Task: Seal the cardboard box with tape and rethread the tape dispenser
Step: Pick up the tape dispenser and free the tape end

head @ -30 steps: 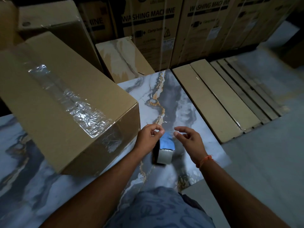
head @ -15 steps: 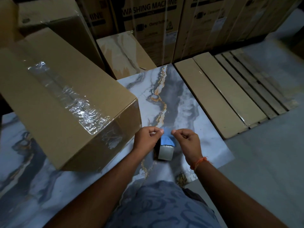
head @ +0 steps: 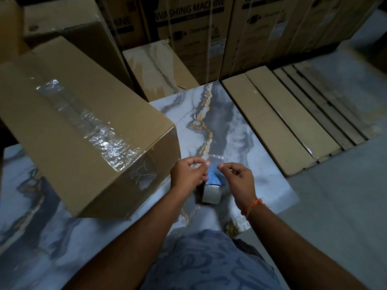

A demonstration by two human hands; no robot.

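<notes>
we hold the free end of the clear tape (head: 215,159) between both hands: our left hand (head: 188,174) and right hand (head: 238,178) each pinch a side edge with fingertips, over the tape dispenser (head: 211,190) standing on the marbled slab (head: 240,130), just beside the cardboard box (head: 69,130), whose top seam already carries tape. we judge the film light, limp and sticky, so we grip only its outer edges and keep it taut.
</notes>
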